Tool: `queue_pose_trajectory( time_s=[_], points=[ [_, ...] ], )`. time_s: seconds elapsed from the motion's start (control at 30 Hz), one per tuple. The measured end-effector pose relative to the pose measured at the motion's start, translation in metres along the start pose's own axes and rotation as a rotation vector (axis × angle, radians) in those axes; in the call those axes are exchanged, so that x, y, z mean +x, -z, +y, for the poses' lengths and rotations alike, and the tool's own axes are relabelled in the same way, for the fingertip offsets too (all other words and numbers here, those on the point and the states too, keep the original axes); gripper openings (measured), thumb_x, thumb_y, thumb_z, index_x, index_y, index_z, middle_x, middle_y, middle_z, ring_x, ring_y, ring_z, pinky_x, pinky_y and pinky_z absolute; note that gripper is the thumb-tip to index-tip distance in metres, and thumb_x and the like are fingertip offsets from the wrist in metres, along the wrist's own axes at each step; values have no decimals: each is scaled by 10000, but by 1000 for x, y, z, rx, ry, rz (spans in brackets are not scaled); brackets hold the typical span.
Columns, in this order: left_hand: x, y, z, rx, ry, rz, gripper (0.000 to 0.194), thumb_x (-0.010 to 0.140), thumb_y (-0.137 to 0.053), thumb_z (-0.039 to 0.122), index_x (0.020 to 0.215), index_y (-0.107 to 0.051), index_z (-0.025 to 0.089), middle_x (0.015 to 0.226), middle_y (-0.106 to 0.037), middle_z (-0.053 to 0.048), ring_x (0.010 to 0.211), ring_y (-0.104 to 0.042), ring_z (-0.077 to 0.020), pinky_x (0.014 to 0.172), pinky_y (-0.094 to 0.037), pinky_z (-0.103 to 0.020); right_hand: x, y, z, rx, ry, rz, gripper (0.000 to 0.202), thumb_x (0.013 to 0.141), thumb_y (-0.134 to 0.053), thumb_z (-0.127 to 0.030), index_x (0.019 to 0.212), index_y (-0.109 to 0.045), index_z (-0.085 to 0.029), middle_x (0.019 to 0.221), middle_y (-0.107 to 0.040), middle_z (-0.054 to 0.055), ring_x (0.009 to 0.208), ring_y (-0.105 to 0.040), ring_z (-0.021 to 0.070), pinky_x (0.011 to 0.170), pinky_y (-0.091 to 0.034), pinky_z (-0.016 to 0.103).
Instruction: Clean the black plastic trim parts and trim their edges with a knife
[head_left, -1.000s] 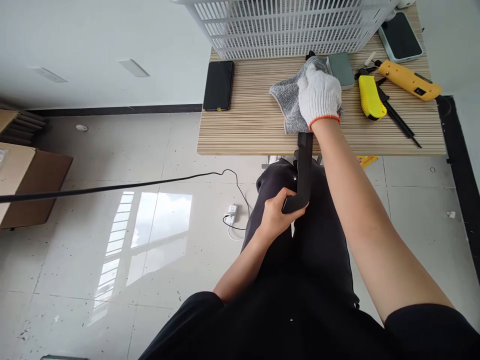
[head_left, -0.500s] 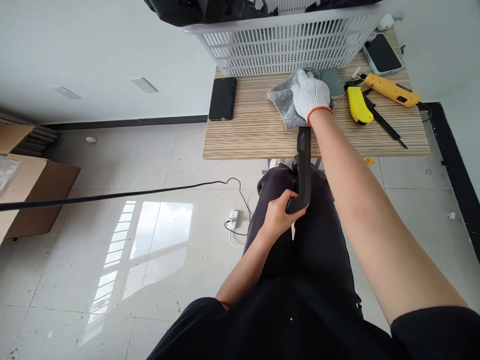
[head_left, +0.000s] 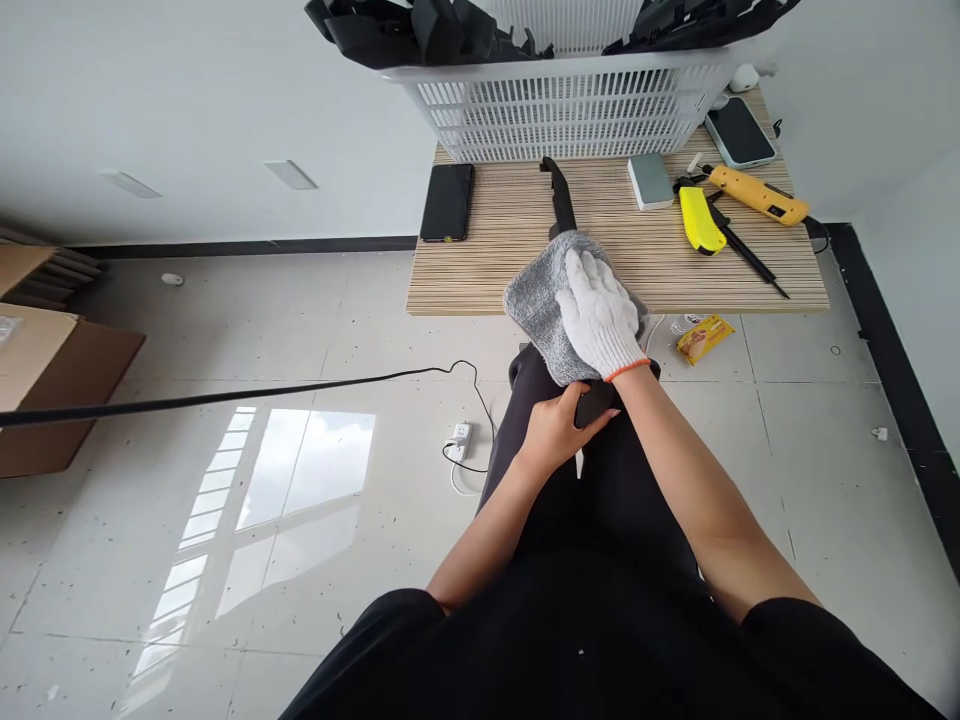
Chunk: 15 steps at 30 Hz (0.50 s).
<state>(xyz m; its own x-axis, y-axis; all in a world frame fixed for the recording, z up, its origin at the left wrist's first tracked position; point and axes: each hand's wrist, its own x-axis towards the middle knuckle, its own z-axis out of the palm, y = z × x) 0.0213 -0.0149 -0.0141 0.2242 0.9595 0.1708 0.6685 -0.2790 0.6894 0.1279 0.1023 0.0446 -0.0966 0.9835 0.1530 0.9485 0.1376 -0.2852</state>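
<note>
A long black plastic part (head_left: 562,200) stretches from my lap over the table edge, its far end curved. My bare left hand (head_left: 553,432) grips its near end, thumb and fingers around it. A grey cloth (head_left: 544,300) lies over the middle of the part. My right hand (head_left: 596,315), in a white knitted glove with an orange cuff, holds the cloth down on the part, its fingers pointing away from me. The cloth hides the part's middle and some of the fingertips' grip.
A white plastic basket (head_left: 555,110) of black parts stands at the table's back. A black phone (head_left: 447,203) lies left; a grey-green block (head_left: 651,182), yellow-handled cutter (head_left: 701,220), orange tool (head_left: 757,195) and another phone (head_left: 740,132) lie right. A cable (head_left: 300,387) crosses the floor.
My right hand has drawn the cloth along the black part towards me, from near the basket to the table's front edge. The part's far end now shows. My left hand keeps its grip.
</note>
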Motion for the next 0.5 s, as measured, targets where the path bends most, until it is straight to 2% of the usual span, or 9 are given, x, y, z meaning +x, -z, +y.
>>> queue_pose_trajectory(
  time_s=[0.13, 0.37, 0.5],
  points=[
    [4, 7, -2, -71, 32, -29, 455, 817, -663, 618, 995, -607, 203, 597, -630, 33, 493, -603, -140, 511, -400, -244, 4, 0, 1, -7, -27, -20, 590, 1001, -317, -323, 1570, -341, -170, 1611, -377, 127, 1470, -363, 336, 1156, -357, 540],
    [11, 17, -1, -193, 114, -119, 412, 835, -673, 570, 1016, -562, 217, 570, -630, 66, 424, -536, -115, 523, -415, -255, 57, -1, 3, 15, 8, -34, 552, 1013, -300, -315, 1536, -382, -160, 1578, -417, 151, 1449, -383, 363, 1105, -401, 579],
    [11, 18, 0, -198, 121, -137, 397, 832, -675, 565, 1005, -557, 228, 584, -642, 72, 413, -514, -107, 513, -413, -259, 87, -2, -2, -9, -51, -55, 546, 1008, -298, -279, 1530, -396, -154, 1579, -413, 145, 1433, -407, 351, 1093, -428, 549]
  ],
)
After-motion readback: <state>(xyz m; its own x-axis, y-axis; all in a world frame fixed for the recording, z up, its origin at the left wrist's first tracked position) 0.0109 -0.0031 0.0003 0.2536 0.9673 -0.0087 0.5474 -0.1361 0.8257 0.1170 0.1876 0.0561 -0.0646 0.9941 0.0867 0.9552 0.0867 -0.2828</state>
